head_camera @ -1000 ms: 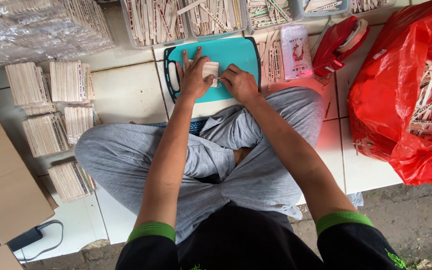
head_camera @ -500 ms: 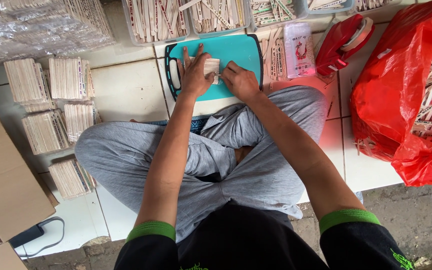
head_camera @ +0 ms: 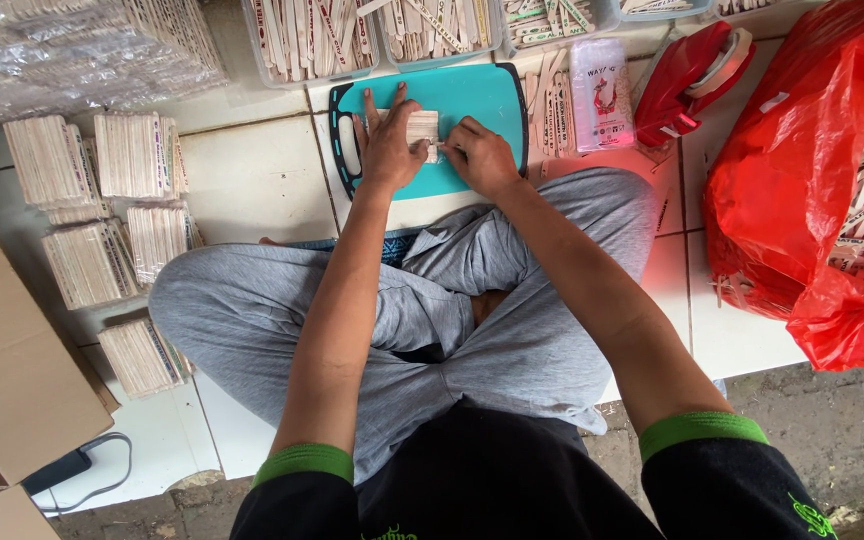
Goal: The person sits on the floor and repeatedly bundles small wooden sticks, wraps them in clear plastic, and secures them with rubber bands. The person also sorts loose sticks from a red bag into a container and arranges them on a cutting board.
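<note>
I sit cross-legged on a white tiled floor with a teal cutting board (head_camera: 472,95) in front of my knees. A small stack of pale wooden sticks (head_camera: 422,128) rests on the board. My left hand (head_camera: 388,148) lies over the stack's left side, fingers spread and pressing on it. From the right, my right hand (head_camera: 482,157) pinches the same stack at its near corner. Both hands touch the stack.
Clear bins of loose sticks (head_camera: 317,38) line the far edge. Bundled stick packs (head_camera: 102,210) lie on the left, beside a cardboard box (head_camera: 2,370). At right are a red tape dispenser (head_camera: 692,80), a small printed packet (head_camera: 602,95) and a red plastic bag (head_camera: 822,180) of sticks.
Both hands stay on the stack; the fingers shift only slightly as they square it up. The view has moved a little.
</note>
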